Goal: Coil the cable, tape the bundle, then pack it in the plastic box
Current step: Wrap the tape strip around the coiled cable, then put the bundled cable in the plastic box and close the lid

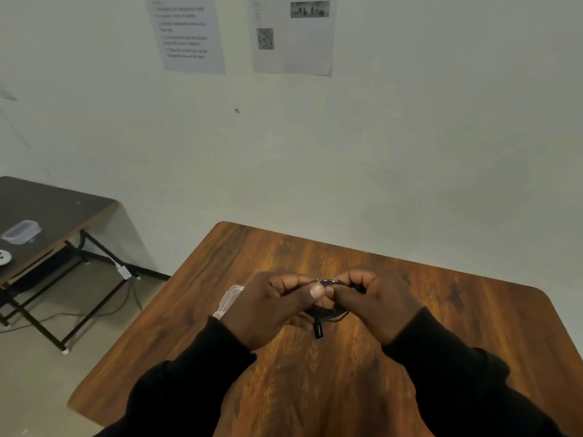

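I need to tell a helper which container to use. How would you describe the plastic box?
On the brown wooden table, look beside the left hand. The small clear plastic box peeks out from behind it, the only transparent thing on that table.

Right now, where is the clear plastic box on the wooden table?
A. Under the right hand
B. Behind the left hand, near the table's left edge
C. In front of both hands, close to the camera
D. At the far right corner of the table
B: the clear plastic box shows partly behind the left hand, close to the left edge of the wooden table.
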